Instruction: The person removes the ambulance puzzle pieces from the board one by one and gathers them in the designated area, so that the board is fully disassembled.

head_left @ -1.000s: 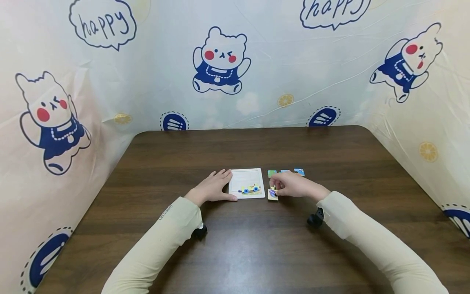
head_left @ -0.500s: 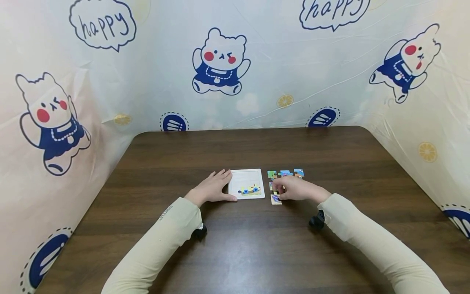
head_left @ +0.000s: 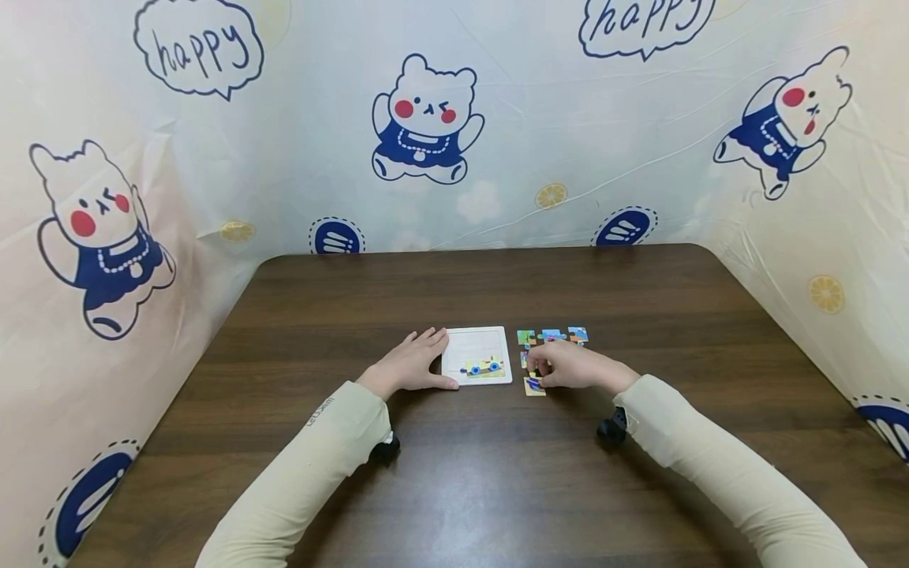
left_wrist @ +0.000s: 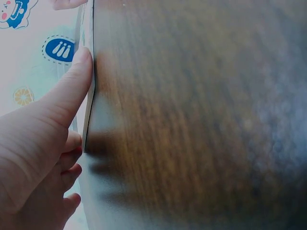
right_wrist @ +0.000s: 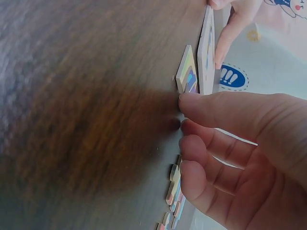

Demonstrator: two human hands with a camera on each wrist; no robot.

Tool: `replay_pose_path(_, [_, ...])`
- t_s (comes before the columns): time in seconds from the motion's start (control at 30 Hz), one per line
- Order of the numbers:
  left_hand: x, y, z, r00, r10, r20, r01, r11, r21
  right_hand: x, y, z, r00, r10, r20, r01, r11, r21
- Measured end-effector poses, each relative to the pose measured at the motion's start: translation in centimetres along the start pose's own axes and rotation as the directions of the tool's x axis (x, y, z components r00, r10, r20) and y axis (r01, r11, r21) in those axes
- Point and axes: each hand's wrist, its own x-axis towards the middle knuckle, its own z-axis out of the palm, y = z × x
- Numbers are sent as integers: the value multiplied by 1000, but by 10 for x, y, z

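Observation:
In the head view a white puzzle tray [head_left: 472, 341] lies on the table, with a yellow vehicle picture with blue wheels [head_left: 485, 368] in its lower right part. My left hand [head_left: 415, 363] rests along the tray's left edge, fingers spread and thumb at the near corner. Right of the tray, my right hand [head_left: 578, 365] has its thumb and curled fingers at the right edge of a puzzle piece [head_left: 533, 387], which lies flat on the table. The right wrist view shows the thumb tip [right_wrist: 191, 103] against this piece; the index finger's contact is partly hidden.
Several other puzzle pieces [head_left: 552, 334] lie in loose rows beyond and under my right hand, partly covered by it. The brown wooden table [head_left: 454, 473] ends at a printed cloth backdrop [head_left: 511, 142] behind and at both sides.
The right hand has shifted slightly right and nearer, and the near puzzle piece has slid with it, away from the tray. Over the last half second little moves. The left hand stays put.

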Motion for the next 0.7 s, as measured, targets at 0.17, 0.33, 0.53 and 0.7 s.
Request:
replay_pose_path(0.17, [0, 1, -1, 1000, 5, 1, -5, 1000, -2, -1, -2, 0, 1000, -2, -2, 2, 1000, -5])
replay_pose_path(0.33, [-1, 2, -2, 1000, 10, -3, -10, 1000, -7, -1, -4, 0, 1000, 11, 3, -11, 1000, 2])
replay_pose_path(0.53, [-1, 2, -2, 1000, -3, 9, 3, 1000, -1, -2, -4, -1, 1000, 20, 4, -20, 1000, 5])
replay_pose_path(0.7, [-1, 1, -2, 1000, -4, 6, 4, 1000, -1, -2, -5, -2, 1000, 15, 11, -16, 1000, 12])
